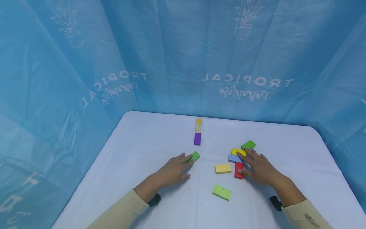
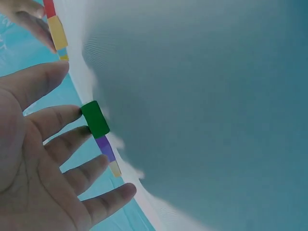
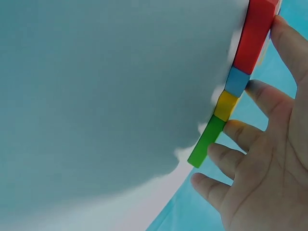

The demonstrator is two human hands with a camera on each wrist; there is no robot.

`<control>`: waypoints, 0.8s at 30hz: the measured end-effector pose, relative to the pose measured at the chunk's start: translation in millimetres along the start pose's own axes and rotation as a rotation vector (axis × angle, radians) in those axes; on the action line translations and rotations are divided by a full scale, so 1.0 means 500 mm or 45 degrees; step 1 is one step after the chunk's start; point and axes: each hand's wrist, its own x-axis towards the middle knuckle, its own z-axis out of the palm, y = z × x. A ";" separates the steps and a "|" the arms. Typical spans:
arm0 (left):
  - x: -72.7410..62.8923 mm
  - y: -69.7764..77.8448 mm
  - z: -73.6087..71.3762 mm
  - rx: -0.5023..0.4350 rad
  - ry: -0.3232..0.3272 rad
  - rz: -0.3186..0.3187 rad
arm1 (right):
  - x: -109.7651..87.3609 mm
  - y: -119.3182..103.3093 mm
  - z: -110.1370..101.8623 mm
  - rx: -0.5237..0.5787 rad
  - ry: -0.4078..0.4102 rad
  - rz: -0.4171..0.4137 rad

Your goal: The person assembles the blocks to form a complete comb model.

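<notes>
My left hand (image 1: 175, 170) lies over the white table with its fingers spread, the fingertips at a dark green block (image 1: 195, 156). In the left wrist view the index and middle fingertips meet that block's edge. My right hand (image 1: 260, 168), also spread, reaches over a cluster of blocks. Its thumb is at a red block (image 1: 239, 171); other fingertips are at a blue block (image 3: 237, 82), a yellow block (image 3: 225, 105) and another green block (image 3: 206, 142). Between the hands lie a pale yellow block (image 1: 223, 169) and, nearer me, a light green block (image 1: 221, 192).
Farther back, a purple block (image 1: 197, 139), cream pieces (image 1: 198, 128) and an orange block (image 1: 199, 121) form a straight line. A white cloth (image 1: 137, 136) covers the table. Blue printed sheeting (image 1: 177, 63) hangs behind and along the sides.
</notes>
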 end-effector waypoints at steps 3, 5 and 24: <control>0.000 -0.001 0.001 0.019 -0.006 0.012 | 0.019 -0.003 -0.009 0.006 -0.023 0.009; 0.001 0.000 0.001 0.032 0.003 0.022 | 0.033 -0.006 -0.013 0.014 -0.045 0.023; 0.031 0.012 -0.007 -0.071 -0.018 -0.063 | 0.134 -0.011 -0.031 0.093 -0.227 0.171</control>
